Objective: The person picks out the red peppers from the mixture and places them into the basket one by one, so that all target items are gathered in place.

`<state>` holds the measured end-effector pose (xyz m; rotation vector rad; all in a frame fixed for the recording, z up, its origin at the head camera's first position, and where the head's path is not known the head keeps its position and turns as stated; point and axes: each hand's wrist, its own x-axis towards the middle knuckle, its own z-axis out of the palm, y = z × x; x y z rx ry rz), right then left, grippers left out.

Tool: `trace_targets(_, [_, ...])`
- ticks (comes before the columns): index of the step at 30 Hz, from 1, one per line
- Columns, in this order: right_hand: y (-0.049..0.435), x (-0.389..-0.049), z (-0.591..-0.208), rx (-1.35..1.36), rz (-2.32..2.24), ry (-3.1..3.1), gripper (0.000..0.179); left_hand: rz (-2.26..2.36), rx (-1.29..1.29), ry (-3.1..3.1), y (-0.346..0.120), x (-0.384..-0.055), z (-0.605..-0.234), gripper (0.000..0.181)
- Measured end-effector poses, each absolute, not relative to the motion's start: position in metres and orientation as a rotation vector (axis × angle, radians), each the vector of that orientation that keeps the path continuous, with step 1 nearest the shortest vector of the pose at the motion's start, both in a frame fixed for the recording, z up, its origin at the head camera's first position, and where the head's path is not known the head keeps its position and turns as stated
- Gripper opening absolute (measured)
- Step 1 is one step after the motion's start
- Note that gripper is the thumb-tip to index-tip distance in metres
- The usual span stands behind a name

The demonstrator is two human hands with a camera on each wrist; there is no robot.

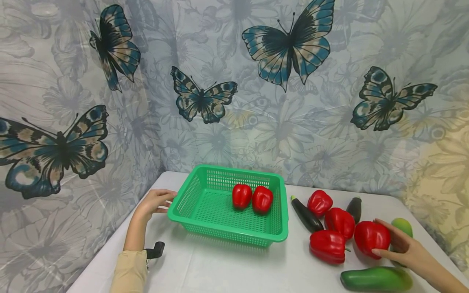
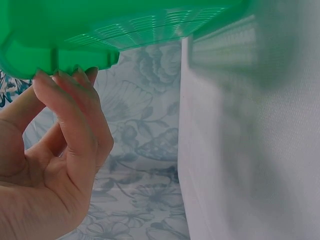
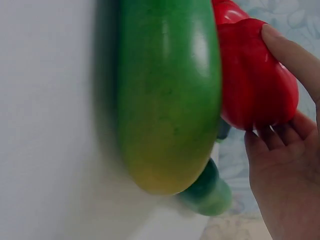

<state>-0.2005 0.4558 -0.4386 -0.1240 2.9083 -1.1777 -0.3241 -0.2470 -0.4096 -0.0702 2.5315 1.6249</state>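
My left hand (image 1: 155, 202) holds the left rim of a green plastic basket (image 1: 227, 236); in the left wrist view its bent fingertips touch the underside of that rim. Two red bell peppers (image 1: 242, 196) sit inside the basket, toward its right. At the right, my right hand (image 1: 403, 246) grips another red bell pepper (image 1: 371, 239), thumb on the near side and fingers behind it. The right wrist view shows this pepper (image 3: 255, 80) between thumb and fingertips. Three more red bell peppers (image 1: 327, 246) lie just left of it.
A long green vegetable (image 1: 377, 279) lies in front of the right hand. Two dark eggplants (image 1: 307, 215) lie among the peppers. A round green item (image 1: 402, 226) is partly hidden behind the right hand. Butterfly-patterned cloth (image 1: 264, 134) hangs behind the white table (image 1: 216, 268).
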Motion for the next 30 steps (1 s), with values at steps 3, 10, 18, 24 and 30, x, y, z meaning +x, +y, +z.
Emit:
trace_targets(3, [0.453, -0.201, -0.434, -0.061, -1.205, 2.868, 0.085, 1.624, -0.076, 2.530, -0.247, -0.324, -0.409, 0.048])
trace_targets(10, [0.447, -0.205, -0.423, -0.035, -1.225, 2.871, 0.086, 1.619, -0.072, 2.535, -0.247, -0.324, -0.410, 0.051])
trace_targets(18, [0.432, -0.209, -0.413, -0.134, -1.310, 2.842, 0.081, 1.621, -0.079, 2.540, -0.246, -0.323, -0.408, 0.049])
trace_targets(24, [0.415, -0.212, -0.407, -0.254, -1.442, 2.815, 0.080, 1.623, -0.089, 2.539, -0.245, -0.323, -0.406, 0.045])
trace_targets(30, [0.394, -0.214, -0.395, -0.242, -1.403, 2.808, 0.079, 1.615, -0.093, 2.554, -0.246, -0.323, -0.407, 0.045])
